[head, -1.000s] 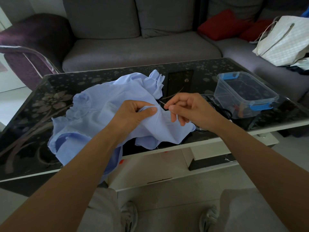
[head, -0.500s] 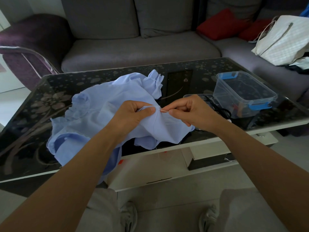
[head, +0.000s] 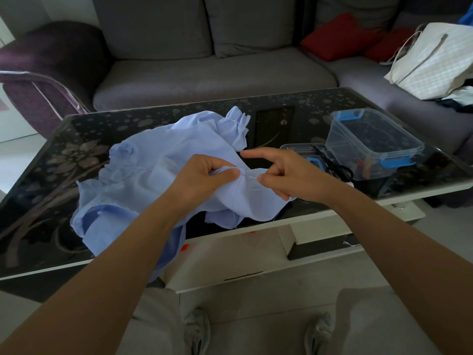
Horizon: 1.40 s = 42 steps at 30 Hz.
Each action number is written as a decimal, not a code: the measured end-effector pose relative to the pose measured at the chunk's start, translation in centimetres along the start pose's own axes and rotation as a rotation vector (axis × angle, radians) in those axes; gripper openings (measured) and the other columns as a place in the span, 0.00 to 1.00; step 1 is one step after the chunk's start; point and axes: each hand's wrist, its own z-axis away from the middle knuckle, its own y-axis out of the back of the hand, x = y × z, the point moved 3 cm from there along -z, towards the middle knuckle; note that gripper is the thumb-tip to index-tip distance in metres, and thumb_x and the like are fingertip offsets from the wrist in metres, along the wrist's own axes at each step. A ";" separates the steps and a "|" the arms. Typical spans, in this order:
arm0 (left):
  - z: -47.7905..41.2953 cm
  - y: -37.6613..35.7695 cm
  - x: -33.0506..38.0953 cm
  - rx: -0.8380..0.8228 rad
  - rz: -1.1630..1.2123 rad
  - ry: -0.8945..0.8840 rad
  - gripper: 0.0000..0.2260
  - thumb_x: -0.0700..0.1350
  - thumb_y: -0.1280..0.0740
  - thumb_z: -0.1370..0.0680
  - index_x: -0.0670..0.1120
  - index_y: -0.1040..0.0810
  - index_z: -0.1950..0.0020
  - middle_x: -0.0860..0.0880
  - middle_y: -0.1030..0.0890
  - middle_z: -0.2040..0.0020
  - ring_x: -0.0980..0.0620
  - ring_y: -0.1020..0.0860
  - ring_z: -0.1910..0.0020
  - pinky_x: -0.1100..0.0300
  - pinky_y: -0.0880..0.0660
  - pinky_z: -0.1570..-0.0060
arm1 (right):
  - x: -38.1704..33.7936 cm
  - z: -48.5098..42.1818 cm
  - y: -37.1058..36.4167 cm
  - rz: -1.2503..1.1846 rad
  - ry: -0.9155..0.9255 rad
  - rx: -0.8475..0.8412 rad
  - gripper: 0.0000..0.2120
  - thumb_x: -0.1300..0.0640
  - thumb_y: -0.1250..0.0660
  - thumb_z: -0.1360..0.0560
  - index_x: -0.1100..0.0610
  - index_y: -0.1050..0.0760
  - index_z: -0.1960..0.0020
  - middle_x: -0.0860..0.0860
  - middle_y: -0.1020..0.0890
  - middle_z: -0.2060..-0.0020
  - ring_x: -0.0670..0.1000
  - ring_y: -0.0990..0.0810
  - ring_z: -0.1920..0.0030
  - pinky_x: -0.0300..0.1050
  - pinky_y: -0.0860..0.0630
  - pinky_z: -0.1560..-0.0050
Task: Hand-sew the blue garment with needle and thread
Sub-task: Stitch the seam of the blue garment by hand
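Note:
A crumpled light blue garment [head: 153, 172] with ruffled edges lies on the dark glass table [head: 51, 155] and hangs over its near edge. My left hand [head: 204, 172] pinches a fold of it between thumb and fingers. My right hand [head: 279, 172] is just to the right, thumb pressed against the thin needle [head: 252, 177] that pokes out of the fold. Its index finger is stretched out to the left, above the cloth. A fine thread [head: 236, 221] trails down from the garment's lower edge.
A clear plastic box with blue clips [head: 371, 142] stands on the table's right side. Black scissors [head: 340, 167] lie on its lid beside it. A grey sofa [head: 204, 73] with red cushions and a white bag [head: 435, 60] sits beyond the table.
My right hand has moved closer to the fold, and its index finger has lifted and straightened. The exposed length of needle between the hands is shorter. My left hand keeps its pinch.

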 end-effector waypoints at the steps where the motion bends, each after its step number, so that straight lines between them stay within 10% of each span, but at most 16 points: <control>1: 0.0 -0.1 0.0 -0.011 -0.017 -0.009 0.07 0.45 0.32 0.21 0.45 0.15 0.51 0.47 0.15 0.54 0.54 0.19 0.53 0.63 0.24 0.51 | 0.0 0.0 -0.2 -0.006 -0.015 -0.039 0.24 0.67 0.40 0.21 0.53 0.32 0.27 0.49 0.26 0.78 0.44 0.29 0.78 0.31 0.29 0.70; 17: 0.3 0.2 0.3 -0.012 0.088 0.109 0.08 0.45 0.33 0.21 0.45 0.16 0.56 0.44 0.16 0.54 0.51 0.20 0.54 0.56 0.24 0.48 | -0.4 0.2 -0.2 -0.084 -0.020 -0.080 0.08 0.64 0.41 0.19 0.55 0.26 0.51 0.48 0.23 0.76 0.44 0.27 0.75 0.33 0.28 0.69; 37: 0.1 -0.3 -0.2 -0.207 0.235 0.135 0.07 0.42 0.35 0.21 0.45 0.18 0.51 0.44 0.16 0.52 0.51 0.18 0.52 0.60 0.22 0.48 | -0.3 -0.2 -0.7 -0.233 0.047 -0.065 0.06 0.60 0.37 0.20 0.58 0.28 0.56 0.49 0.20 0.74 0.46 0.26 0.75 0.34 0.29 0.69; 42: 0.2 -0.4 -0.1 -0.209 0.239 0.148 0.11 0.46 0.34 0.23 0.39 0.19 0.48 0.36 0.18 0.45 0.41 0.20 0.46 0.47 0.26 0.37 | -0.4 -0.4 -1.0 -0.208 0.041 -0.025 0.08 0.59 0.38 0.20 0.64 0.27 0.52 0.49 0.24 0.77 0.45 0.29 0.78 0.33 0.30 0.72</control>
